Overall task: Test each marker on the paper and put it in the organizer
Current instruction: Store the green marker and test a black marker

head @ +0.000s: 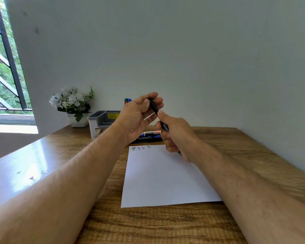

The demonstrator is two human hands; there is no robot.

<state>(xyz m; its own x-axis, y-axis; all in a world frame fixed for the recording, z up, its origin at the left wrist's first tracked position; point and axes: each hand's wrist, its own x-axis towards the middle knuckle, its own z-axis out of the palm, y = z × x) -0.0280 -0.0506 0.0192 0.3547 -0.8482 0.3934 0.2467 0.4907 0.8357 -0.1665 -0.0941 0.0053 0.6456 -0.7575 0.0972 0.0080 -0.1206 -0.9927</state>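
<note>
A wooden table (165, 224) stands against the wall. On it lie a white sheet of paper (162, 180), loose markers (151, 135) just beyond it, a grey organizer (100, 120) and a potted white flower plant (73, 104).

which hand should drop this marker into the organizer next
Left, probably. The left hand pinches the marker's upper end and sits nearest the organizer, at the table's far left. The right hand grips the lower barrel, over the paper.

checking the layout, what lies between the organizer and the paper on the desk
In the head view, loose whiteboard markers lie on the desk between the organizer and the paper.
</note>
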